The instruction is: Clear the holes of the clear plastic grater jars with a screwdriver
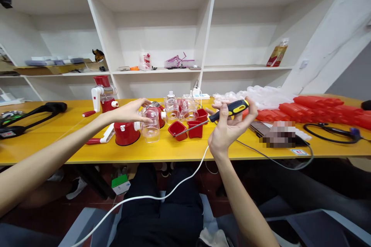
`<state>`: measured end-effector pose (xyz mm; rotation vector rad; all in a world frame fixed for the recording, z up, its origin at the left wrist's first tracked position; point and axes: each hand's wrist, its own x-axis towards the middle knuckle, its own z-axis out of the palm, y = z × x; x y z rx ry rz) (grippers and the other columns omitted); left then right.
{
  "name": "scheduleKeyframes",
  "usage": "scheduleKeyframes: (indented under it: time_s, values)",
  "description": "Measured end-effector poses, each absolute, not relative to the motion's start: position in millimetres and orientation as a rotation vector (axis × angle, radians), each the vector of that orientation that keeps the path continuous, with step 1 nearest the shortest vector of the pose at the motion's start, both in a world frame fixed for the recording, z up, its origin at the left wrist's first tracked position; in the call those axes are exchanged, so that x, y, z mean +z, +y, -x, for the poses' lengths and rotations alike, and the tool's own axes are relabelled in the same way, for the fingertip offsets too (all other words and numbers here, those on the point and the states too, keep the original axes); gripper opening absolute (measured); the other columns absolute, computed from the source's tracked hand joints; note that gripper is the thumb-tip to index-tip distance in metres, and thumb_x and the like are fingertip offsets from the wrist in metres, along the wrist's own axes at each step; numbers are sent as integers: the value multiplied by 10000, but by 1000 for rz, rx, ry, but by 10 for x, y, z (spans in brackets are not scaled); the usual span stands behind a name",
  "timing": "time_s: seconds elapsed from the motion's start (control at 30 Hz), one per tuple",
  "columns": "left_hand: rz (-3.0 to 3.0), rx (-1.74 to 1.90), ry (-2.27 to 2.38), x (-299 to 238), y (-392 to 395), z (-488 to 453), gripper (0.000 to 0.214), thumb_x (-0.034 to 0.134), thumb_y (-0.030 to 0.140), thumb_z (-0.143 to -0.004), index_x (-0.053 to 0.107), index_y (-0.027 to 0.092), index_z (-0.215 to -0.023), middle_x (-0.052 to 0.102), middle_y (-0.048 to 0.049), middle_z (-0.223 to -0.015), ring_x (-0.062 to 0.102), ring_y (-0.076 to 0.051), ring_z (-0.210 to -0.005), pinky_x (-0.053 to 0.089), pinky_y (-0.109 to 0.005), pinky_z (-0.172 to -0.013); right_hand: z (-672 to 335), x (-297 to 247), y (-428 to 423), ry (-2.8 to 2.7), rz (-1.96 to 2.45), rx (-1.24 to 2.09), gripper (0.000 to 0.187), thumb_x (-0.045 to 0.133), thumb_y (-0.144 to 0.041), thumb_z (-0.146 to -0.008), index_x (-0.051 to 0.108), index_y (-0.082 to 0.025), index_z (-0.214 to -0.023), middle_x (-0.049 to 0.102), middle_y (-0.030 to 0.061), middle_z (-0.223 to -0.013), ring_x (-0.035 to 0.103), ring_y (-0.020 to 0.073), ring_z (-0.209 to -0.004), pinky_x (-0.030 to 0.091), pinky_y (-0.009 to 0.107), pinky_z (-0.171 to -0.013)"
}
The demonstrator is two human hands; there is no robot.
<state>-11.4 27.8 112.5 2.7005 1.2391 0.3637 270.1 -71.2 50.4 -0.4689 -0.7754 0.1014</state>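
Note:
My left hand (135, 111) has its fingers round the top of a clear plastic housing (151, 133), which stands upright on the table. My right hand (232, 125) grips a screwdriver (230, 110) by its black and yellow handle. The shaft slants down to the left, its tip in front of a red plastic cup (177, 131). Another red cup (195, 129) is beside that one. Left of the clear housing sits a red grater base (126, 134) with a white crank (108, 133). Behind stand more clear housings (172, 108).
An assembled rotary grater (104, 94) stands at the left, near a black strap-like frame (37, 117). Red plastic parts (313, 108) and clear bagged pieces (257, 95) are piled at the right. A white cable (162, 197) crosses my lap below the yellow table (95, 156).

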Motion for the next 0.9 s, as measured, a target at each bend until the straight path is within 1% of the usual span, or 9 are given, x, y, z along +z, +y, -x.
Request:
scheduleKeyframes:
  time_s: [0.2, 0.33, 0.57, 0.73, 0.8, 0.9]
  values:
    - [-2788, 456, 1196, 1048, 488, 106, 742, 683, 680, -752, 557, 192, -1297, 616, -130, -1305, 586, -307, -1208, 446, -383, -1010, -2723, 498, -707, -781, 495, 99, 486, 642, -330, -885, 376, -305, -1291, 557, 28, -1140, 693, 129, -820, 664, 406, -765]
    - [-2839, 495, 1128, 1041, 519, 91, 682, 682, 663, -773, 587, 191, -1257, 646, -116, -1245, 612, -287, -1150, 452, -369, -986, -2726, 497, -710, -771, 480, 115, 497, 653, -324, -876, 377, -303, -1288, 566, 22, -1123, 696, 133, -831, 663, 405, -772]
    - [-2802, 539, 1126, 968, 675, 85, 705, 678, 615, -787, 521, 162, -1304, 618, -156, -1299, 606, -285, -1174, 457, -363, -975, -2713, 503, -710, -790, 441, 122, 485, 655, -284, -877, 384, -285, -1280, 572, 16, -1105, 700, 121, -788, 667, 386, -743]
    - [-2790, 588, 1151, 908, 737, 10, 685, 650, 605, -796, 530, 121, -1266, 617, -197, -1315, 600, -304, -1204, 439, -379, -992, -2700, 480, -693, -792, 426, 130, 486, 666, -267, -876, 396, -285, -1280, 581, 6, -1068, 702, 119, -787, 666, 363, -727]
    - [-2792, 605, 1169, 879, 775, -14, 653, 657, 585, -802, 533, 131, -1255, 620, -196, -1318, 593, -311, -1216, 435, -386, -993, -2702, 468, -680, -791, 413, 136, 492, 680, -265, -867, 409, -286, -1277, 577, 3, -1063, 698, 119, -787, 666, 367, -723]
    - [-2790, 615, 1225, 845, 854, -34, 582, 643, 549, -838, 529, 171, -1266, 624, -175, -1328, 587, -316, -1228, 430, -393, -993, -2713, 455, -663, -779, 417, 127, 496, 699, -279, -853, 424, -288, -1266, 569, 16, -1116, 693, 125, -802, 671, 392, -724]
